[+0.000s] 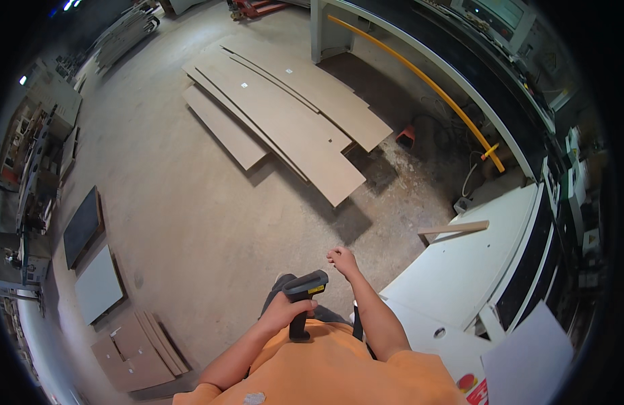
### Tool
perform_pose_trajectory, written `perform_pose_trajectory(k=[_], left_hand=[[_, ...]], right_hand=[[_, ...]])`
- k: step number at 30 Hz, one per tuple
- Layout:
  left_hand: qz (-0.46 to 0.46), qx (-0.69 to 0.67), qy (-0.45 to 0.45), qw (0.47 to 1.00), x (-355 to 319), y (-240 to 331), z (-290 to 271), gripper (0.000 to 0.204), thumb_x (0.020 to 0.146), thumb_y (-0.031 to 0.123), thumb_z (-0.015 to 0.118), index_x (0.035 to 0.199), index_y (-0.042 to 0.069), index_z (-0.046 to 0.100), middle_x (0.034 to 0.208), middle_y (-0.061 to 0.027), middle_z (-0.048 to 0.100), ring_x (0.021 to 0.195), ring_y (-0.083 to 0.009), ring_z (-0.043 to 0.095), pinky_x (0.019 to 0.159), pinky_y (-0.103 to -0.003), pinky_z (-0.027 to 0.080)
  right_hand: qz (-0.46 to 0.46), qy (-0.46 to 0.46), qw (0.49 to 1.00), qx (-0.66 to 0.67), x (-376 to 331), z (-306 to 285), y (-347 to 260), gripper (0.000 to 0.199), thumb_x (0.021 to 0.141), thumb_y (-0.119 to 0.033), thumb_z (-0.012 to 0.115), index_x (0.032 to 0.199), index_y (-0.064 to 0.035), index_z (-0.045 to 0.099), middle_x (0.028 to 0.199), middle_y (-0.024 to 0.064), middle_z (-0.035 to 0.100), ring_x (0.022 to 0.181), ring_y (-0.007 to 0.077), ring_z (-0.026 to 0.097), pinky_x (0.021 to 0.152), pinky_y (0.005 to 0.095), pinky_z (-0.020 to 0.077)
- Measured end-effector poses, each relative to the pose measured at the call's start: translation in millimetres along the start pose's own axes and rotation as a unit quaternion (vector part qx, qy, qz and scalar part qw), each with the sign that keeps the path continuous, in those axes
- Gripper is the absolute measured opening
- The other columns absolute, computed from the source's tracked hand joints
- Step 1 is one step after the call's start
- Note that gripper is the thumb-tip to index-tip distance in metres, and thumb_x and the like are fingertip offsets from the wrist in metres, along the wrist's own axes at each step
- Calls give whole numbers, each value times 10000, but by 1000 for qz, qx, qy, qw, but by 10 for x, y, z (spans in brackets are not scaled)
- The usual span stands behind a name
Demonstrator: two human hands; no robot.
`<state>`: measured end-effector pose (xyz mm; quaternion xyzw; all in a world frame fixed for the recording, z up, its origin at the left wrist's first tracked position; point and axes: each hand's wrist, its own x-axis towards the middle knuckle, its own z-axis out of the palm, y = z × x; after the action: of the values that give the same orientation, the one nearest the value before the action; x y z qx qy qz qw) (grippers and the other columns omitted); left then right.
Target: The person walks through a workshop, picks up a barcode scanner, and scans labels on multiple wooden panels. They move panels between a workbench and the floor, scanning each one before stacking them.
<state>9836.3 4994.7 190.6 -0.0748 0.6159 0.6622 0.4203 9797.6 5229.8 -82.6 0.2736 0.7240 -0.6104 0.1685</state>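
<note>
My left hand (283, 312) is wrapped round the grip of a black handheld barcode scanner (308, 286) with a yellow label, held upright close to my orange shirt. Out in front of my body, to the right of the scanner, hangs my right hand (341, 260). Its fingers are loosely curled in, and nothing shows in them. Beyond it, on the floor, lie several long light-brown boards (278, 115), some stacked and overlapping, with small white labels on a few.
A large machine with a white panel (474, 250) runs along the right, a wooden strip (453, 229) lying on it. A yellow rail (426, 77) curves along its frame. Leftward on the floor are a dark panel (82, 226), a white panel (99, 287) and brown boards (133, 358).
</note>
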Motion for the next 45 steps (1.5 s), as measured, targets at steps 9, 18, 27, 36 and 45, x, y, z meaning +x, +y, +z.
perform_pose_trajectory(k=[9,18,27,36,45], left_hand=[[-3,18,-14,1000,3042,1704,-202,339,828,122,710,1120,-19,609,901,-52,643,771,-149,633,729,-318,518],[-127,-43,188,973,4860,1946,140,360,821,58,675,1157,-22,573,858,-77,632,766,-195,651,702,-323,521],[-260,-67,424,865,6255,2008,1481,396,798,142,739,1148,-29,664,902,-71,698,771,-153,633,663,-331,522],[-112,190,204,954,7238,2982,2065,357,790,216,775,1063,1,691,891,-63,698,761,-130,645,742,-296,520],[-113,43,269,956,8563,3805,390,337,776,414,695,827,81,684,657,-3,626,425,-109,475,371,-283,329]], right_hand=[[251,63,965,-49,2036,-1650,-9,217,909,-206,598,792,-44,680,704,34,669,580,103,610,476,264,455],[219,190,957,-8,5296,-2815,-47,253,836,-262,745,840,-24,658,674,28,643,545,121,570,535,279,472],[129,85,905,397,8160,-3146,-131,451,839,-117,742,1218,54,570,1123,128,661,1052,222,625,877,342,499],[121,70,925,352,6610,-3933,-922,417,790,-52,760,1152,79,599,1111,125,653,998,201,623,880,325,480],[201,144,948,201,3765,-5900,-1583,449,892,-101,627,1301,41,508,1240,210,590,1100,291,624,955,379,496]])
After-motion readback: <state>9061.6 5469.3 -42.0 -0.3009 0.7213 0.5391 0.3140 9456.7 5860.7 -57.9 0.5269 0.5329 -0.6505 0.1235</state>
